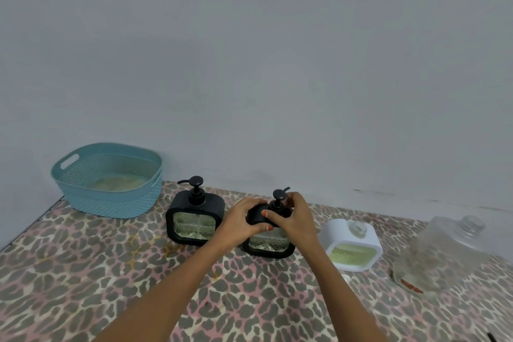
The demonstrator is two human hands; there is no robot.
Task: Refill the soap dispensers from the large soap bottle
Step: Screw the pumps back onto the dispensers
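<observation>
Teal perforated basket [111, 194] at far left, leopard-print table cover [83, 272], grey wall [249, 50]

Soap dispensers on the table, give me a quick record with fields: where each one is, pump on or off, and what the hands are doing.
left black dispenser: upright, pump on, untouched
middle black dispenser: pump on, held at the top by both hands
left hand: gripping the dispenser's top left corner
right hand: at the pump collar
white dispenser: pump off, neck open, green soap visible
large clear bottle: far right, uncapped
blue basket: back left
</observation>
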